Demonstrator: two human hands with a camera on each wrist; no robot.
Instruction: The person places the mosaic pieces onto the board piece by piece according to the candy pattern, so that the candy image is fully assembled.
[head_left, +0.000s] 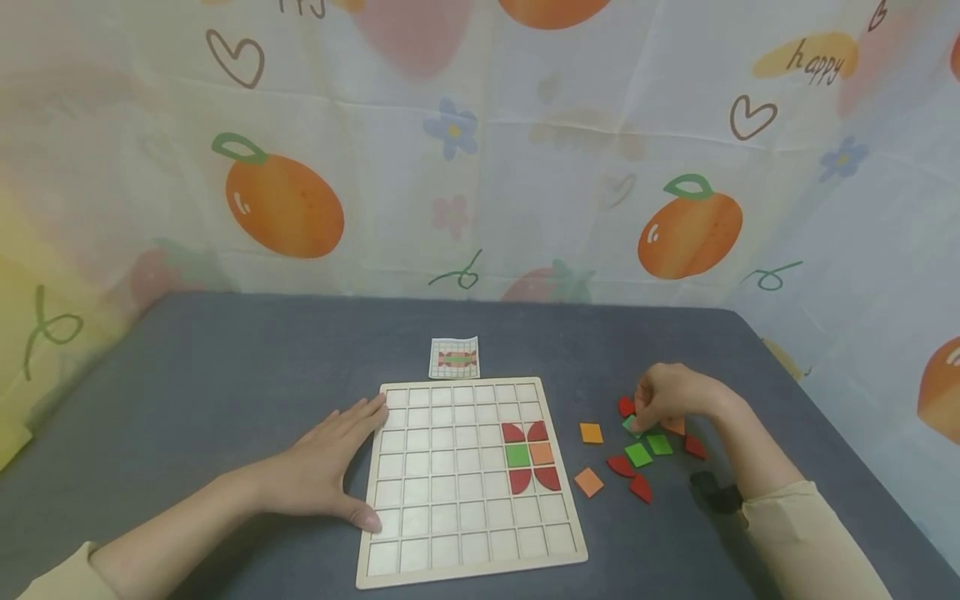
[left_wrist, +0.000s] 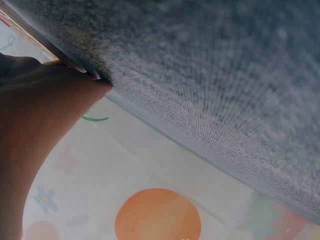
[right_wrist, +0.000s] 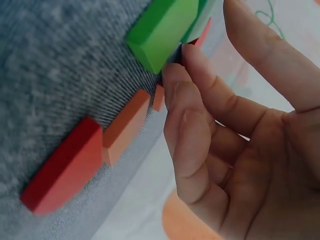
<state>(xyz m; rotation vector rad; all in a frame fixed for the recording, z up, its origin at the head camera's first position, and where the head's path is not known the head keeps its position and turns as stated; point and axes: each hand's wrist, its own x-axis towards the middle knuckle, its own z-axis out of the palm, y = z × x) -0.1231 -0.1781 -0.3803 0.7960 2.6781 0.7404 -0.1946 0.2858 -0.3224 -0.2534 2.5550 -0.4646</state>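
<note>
My left hand [head_left: 318, 462] rests spread along the left edge of a pale gridded board [head_left: 470, 575], its thumb near the lower corner; this hand [left_wrist: 45, 105] is also seen at the edge in the left wrist view. Red pieces [head_left: 520, 481], a green square [head_left: 517, 455] and an orange square [head_left: 541, 452] sit in the board's right-hand cells. To the board's right, my right hand [head_left: 678, 393] is low over a partly covered green piece [head_left: 631, 426]. In the right wrist view this hand [right_wrist: 225, 135] has thumb and index finger apart, fingertips beside green pieces [right_wrist: 162, 32].
A small patterned card [head_left: 454, 358] lies behind the board. Loose orange squares [head_left: 591, 433], green squares [head_left: 638, 455] and red pieces [head_left: 641, 488] lie on the dark tabletop [head_left: 262, 358]. A printed cloth [head_left: 487, 208] hangs behind the table.
</note>
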